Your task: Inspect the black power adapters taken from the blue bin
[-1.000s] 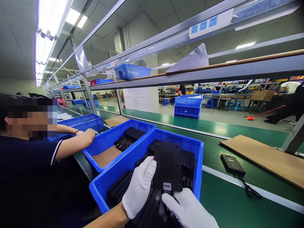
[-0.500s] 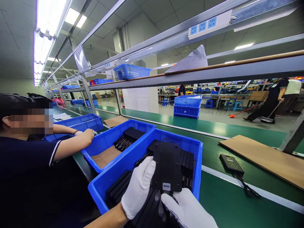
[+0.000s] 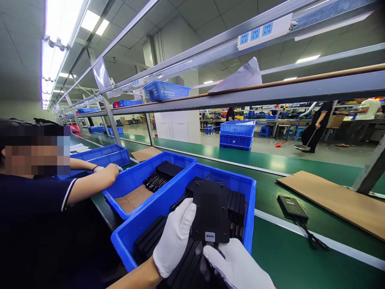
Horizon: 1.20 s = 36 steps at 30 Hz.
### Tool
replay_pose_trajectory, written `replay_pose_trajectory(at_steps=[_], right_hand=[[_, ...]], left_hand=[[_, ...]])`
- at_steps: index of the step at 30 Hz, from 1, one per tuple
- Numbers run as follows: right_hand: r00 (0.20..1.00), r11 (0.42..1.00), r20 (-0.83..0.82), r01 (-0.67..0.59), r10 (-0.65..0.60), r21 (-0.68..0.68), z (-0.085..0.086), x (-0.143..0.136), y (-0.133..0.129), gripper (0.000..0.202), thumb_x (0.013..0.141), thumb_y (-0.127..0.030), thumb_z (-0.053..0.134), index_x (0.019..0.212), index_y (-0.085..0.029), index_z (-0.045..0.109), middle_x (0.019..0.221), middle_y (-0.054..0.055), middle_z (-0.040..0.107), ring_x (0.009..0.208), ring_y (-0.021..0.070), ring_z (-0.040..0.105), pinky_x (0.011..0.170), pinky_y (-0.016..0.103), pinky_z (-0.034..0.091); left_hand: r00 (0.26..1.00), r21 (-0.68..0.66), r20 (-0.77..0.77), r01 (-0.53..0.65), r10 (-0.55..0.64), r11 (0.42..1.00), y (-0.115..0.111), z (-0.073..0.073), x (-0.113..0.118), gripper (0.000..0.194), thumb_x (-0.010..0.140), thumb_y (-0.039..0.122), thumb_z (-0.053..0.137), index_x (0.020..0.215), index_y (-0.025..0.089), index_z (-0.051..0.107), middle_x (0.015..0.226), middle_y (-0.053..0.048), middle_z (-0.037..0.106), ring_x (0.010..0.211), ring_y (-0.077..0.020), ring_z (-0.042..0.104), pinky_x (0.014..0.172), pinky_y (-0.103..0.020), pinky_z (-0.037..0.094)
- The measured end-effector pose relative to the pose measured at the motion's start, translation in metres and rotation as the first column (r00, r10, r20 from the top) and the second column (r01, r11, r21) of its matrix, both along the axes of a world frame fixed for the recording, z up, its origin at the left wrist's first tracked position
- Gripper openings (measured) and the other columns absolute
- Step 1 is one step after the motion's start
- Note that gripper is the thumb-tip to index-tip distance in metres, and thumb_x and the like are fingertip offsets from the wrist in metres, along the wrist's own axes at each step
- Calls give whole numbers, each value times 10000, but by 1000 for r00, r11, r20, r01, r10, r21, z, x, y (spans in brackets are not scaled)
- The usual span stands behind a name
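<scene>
A flat black electronic box (image 3: 210, 208) with ribs, corner screws and a small white label reading "8000" is held up over a blue bin (image 3: 126, 245). My left hand (image 3: 176, 235), in a white glove, grips its left edge with the thumb along the side. At the lower end, my gloved right hand (image 3: 236, 263) is closed around the bottom edge, where the cables come out; its fingertips are partly hidden. Beneath and behind, several similar black boxes (image 3: 236, 204) stand packed in rows inside the bin.
A second blue bin (image 3: 132, 188) with black boxes and cardboard adjoins on the left; a co-worker's arm (image 3: 87, 178) reaches near it. To the right, another cabled black box (image 3: 292, 208) and a cardboard sheet (image 3: 333, 200) lie on the green bench (image 3: 279, 257). A shelf rail (image 3: 192, 102) crosses above.
Both hands and the held box stay nearly still. The co-worker's head at left has shifted slightly. In the background, a person with a broom and dustpan has moved left.
</scene>
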State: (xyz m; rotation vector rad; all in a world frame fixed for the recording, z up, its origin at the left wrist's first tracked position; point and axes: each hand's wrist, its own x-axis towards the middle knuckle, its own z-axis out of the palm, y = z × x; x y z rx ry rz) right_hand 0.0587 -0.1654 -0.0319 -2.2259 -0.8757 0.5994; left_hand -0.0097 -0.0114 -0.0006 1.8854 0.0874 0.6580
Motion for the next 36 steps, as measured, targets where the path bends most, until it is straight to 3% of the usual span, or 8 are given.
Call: replay_pose_trajectory(at_steps=[14,29,36], right_hand=[[999,999,37,-34,33,34,-5,3,-2,477,919,-581,364,999,-233,680,1044,75,646,946,253,581,949,350,398],[999,1000,39,-28,28,6,-5,3,-1,515,907,-594,337,1036,-230,677,1055,100,623,977,285,567,957,409,381],[998,999,54,-37,36,19,-4,2,0,499,908,-584,342,982,-230,686,1033,96,634,935,276,577,945,409,392]], left_hand=[[1000,-4,7,-3,3,1000,0,-1,-1,322,985,385,366,1167,246,591,1122,-6,635,838,-137,562,898,-286,458],[1000,14,2,-12,12,1000,-1,2,-1,346,985,385,348,1152,222,604,1111,-28,640,939,-166,573,889,-302,469],[1000,14,11,-14,14,1000,-1,3,-1,349,982,383,351,1145,221,614,1103,-34,646,882,-164,584,866,-305,484]])
